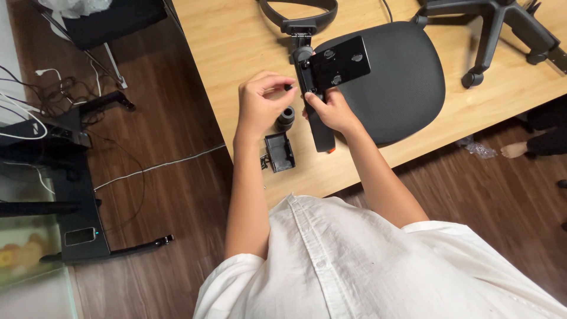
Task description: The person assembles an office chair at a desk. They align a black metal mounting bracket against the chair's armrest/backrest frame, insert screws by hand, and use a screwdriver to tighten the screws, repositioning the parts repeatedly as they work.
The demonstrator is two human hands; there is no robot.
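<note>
My right hand (332,110) grips a black metal chair mechanism (332,66), a flat plate with holes on a long black arm that ends in an orange tip. My left hand (264,101) pinches a small dark part at the plate's left edge; the part is too small to identify. Both hands hover over a light wooden board (236,47). Behind the plate lies a round black seat cushion (396,77). Under my left hand stand a short black cylinder (286,118) and a small black box-shaped part (280,152).
A black curved armrest piece (298,15) lies at the board's far edge. A black star-shaped wheeled chair base (496,29) rests at the right. Cables and a black desk frame (71,195) sit on the dark wood floor at the left. Another person's foot (515,150) shows at right.
</note>
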